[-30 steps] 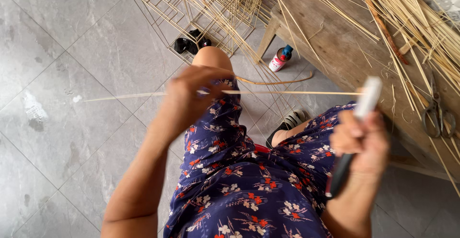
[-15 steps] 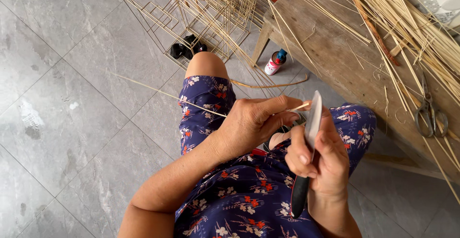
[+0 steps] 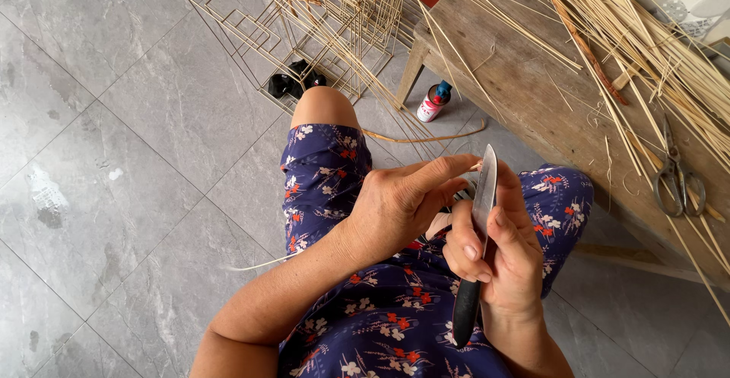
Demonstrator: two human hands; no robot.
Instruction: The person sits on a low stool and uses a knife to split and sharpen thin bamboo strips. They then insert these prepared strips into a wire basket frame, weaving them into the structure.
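Bamboo sliver (image 3: 262, 262) runs across the person's lap in the lower middle of the frame: its pale tail pokes out to the left below the forearm, and its near end sits at the knife blade (image 3: 484, 188), hidden for most of its length by the left hand (image 3: 399, 207). The left hand's fingers (image 3: 449, 169) are pressed together, thumb against forefinger, pinching the sliver's end right at the blade, apparently so the thin strip stays stiff where the edge meets it. The right hand (image 3: 498, 260) wraps the knife's black handle (image 3: 465, 313) with the fingers curled shut around it and the thumb laid up along the flat of the blade, which looks like a way to steady the edge while it stands upright, tip toward the top of the frame.

Both hands work over the flowered dress (image 3: 365, 325), close to the body. At the right, the wooden counter (image 3: 525, 96) carries a loose heap of bamboo strips (image 3: 654, 43) and a pair of scissors (image 3: 679, 180), all within arm's reach. A small spray can (image 3: 432, 104) stands on the tiled floor (image 3: 114, 157) by the counter leg, next to a bamboo frame (image 3: 334, 13) in the upper middle.

One second ago the hands were well apart, the sliver stretched level across the knee and the knife off to the right. Half a second ago they had nearly met. Now they touch at the blade.
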